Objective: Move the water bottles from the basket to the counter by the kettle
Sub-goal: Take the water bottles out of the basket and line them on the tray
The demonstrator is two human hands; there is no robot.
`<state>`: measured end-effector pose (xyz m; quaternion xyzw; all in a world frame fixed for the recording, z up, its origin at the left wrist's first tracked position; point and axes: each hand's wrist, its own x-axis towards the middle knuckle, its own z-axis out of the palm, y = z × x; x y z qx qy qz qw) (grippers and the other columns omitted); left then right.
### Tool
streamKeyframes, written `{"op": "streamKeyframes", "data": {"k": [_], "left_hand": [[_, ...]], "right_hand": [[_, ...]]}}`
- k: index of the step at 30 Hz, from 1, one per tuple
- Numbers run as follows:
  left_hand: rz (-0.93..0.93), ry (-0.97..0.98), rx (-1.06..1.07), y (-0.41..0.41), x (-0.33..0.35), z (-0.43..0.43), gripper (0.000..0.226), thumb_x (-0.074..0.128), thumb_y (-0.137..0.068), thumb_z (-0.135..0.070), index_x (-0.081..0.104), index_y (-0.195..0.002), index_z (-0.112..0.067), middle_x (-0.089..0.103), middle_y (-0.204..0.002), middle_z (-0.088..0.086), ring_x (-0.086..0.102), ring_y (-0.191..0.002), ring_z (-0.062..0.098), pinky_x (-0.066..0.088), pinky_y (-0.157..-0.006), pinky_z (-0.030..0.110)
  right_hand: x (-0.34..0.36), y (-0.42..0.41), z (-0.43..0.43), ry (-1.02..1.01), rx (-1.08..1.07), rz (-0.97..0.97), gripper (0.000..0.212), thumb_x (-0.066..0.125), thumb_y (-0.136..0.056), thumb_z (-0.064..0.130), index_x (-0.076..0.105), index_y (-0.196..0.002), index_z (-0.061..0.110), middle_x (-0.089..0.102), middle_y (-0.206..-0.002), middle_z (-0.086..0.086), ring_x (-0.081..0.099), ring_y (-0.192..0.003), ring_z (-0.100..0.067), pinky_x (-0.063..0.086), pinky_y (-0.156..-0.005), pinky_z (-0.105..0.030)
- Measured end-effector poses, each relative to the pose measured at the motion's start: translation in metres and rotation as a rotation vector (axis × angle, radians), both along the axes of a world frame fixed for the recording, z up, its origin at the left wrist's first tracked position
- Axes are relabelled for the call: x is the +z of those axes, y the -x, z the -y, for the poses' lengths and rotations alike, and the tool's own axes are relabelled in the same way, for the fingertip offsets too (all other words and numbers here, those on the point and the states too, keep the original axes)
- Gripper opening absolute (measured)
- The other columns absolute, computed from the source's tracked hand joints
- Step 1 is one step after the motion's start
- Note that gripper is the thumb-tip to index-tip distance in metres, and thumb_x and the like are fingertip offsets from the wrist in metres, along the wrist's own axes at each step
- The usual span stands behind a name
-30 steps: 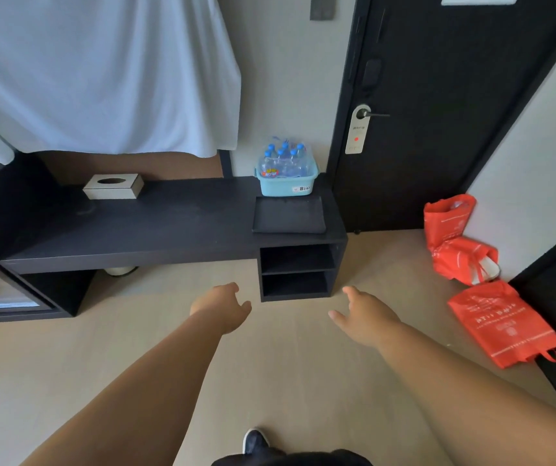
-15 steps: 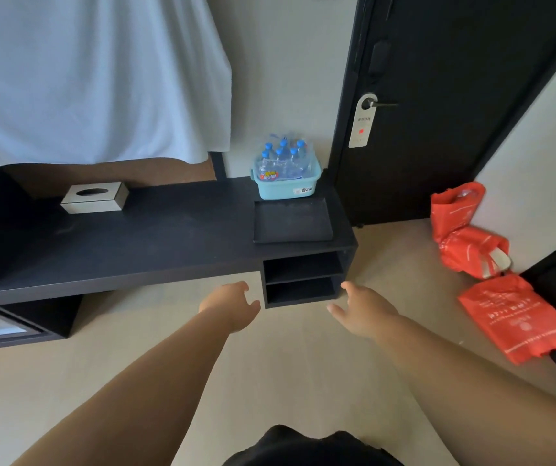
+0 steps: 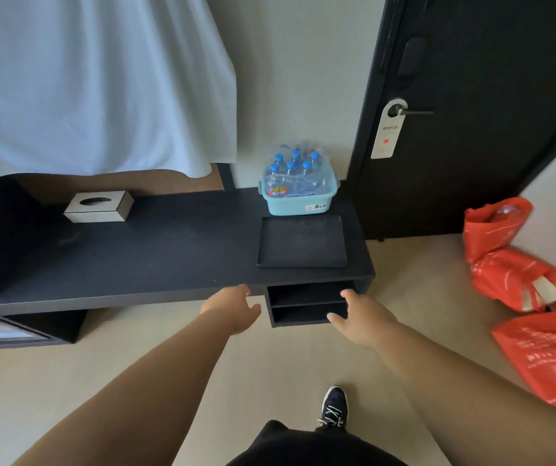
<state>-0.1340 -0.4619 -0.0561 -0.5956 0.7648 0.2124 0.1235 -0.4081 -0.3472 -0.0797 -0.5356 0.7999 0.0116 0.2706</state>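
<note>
We hold our left hand (image 3: 232, 307) out empty, fingers loosely curled, before the front edge of the long black counter (image 3: 155, 250). Beyond it to the right, the clear blue-capped water bottles (image 3: 295, 168) stand packed in the light blue plastic basket (image 3: 298, 205) at the counter's far corner, just behind a flat black tray (image 3: 303, 243). Our right hand (image 3: 362, 317), fingers relaxed and spread, hangs empty before the open shelves below, well apart from the basket.

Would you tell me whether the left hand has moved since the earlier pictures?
Yes. The left hand has come forward: it was over the floor, short of the black counter, and its fingertips are now at the counter's front edge.
</note>
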Motion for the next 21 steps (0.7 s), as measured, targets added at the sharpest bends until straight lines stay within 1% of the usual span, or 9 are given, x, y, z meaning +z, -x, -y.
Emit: {"op": "streamKeyframes", "data": {"k": [3,6,10,13,16,19,21], "left_hand": [[0.016,-0.012,0.022,0.028,0.002,0.022,0.059,0.050,-0.096,-0.056,0.051,-0.147,-0.027,0.062,-0.140,-0.002,0.065,-0.115,0.025,0.058,-0.089,0.037],[0.027,-0.026,0.035,0.058,0.002,0.040,0.058,0.050,-0.095,-0.055,0.051,-0.146,-0.027,0.063,-0.134,-0.001,0.066,-0.107,0.025,0.059,-0.085,0.038],[0.023,-0.031,0.057,0.092,-0.001,0.060,0.059,0.050,-0.095,-0.055,0.049,-0.148,-0.029,0.062,-0.137,-0.003,0.066,-0.106,0.023,0.058,-0.083,0.036],[0.025,-0.031,0.067,0.108,-0.004,0.073,0.060,0.051,-0.095,-0.056,0.049,-0.149,-0.029,0.061,-0.139,-0.003,0.067,-0.107,0.022,0.058,-0.083,0.035],[0.022,-0.036,0.080,0.116,-0.008,0.085,0.060,0.050,-0.095,-0.056,0.049,-0.149,-0.028,0.062,-0.137,-0.002,0.067,-0.107,0.022,0.058,-0.083,0.036],[0.020,-0.049,0.106,0.121,-0.010,0.098,0.060,0.050,-0.095,-0.056,0.049,-0.148,-0.029,0.063,-0.134,-0.002,0.067,-0.102,0.022,0.058,-0.080,0.035],[0.025,-0.052,0.122,0.122,-0.012,0.111,0.060,0.050,-0.094,-0.057,0.050,-0.147,-0.029,0.064,-0.132,-0.004,0.067,-0.100,0.021,0.058,-0.079,0.035]], "right_hand": [[0.002,0.032,0.036,0.010,0.022,-0.011,0.072,0.051,-0.100,0.061,0.034,-0.158,0.021,0.061,-0.133,0.000,0.063,-0.117,-0.024,0.055,-0.092,-0.040],[0.004,0.063,0.067,-0.004,0.048,-0.036,0.073,0.050,-0.101,0.062,0.032,-0.160,0.022,0.058,-0.143,-0.003,0.062,-0.123,-0.026,0.056,-0.093,-0.039],[-0.003,0.094,0.094,-0.017,0.035,-0.002,0.074,0.050,-0.100,0.063,0.032,-0.160,0.022,0.060,-0.139,-0.003,0.064,-0.116,-0.026,0.057,-0.091,-0.039],[-0.007,0.111,0.111,-0.037,0.036,0.017,0.075,0.050,-0.100,0.063,0.030,-0.160,0.023,0.058,-0.142,-0.004,0.064,-0.117,-0.026,0.056,-0.090,-0.039],[-0.011,0.122,0.124,-0.041,0.022,0.052,0.076,0.051,-0.098,0.064,0.032,-0.159,0.023,0.061,-0.134,-0.003,0.064,-0.112,-0.025,0.057,-0.089,-0.040],[-0.016,0.128,0.138,-0.053,0.039,0.054,0.077,0.051,-0.097,0.066,0.032,-0.159,0.024,0.062,-0.130,-0.002,0.065,-0.110,-0.025,0.057,-0.088,-0.041],[-0.019,0.131,0.148,-0.050,0.040,0.064,0.077,0.050,-0.097,0.066,0.032,-0.159,0.024,0.063,-0.126,-0.001,0.065,-0.106,-0.023,0.058,-0.086,-0.040]]}}
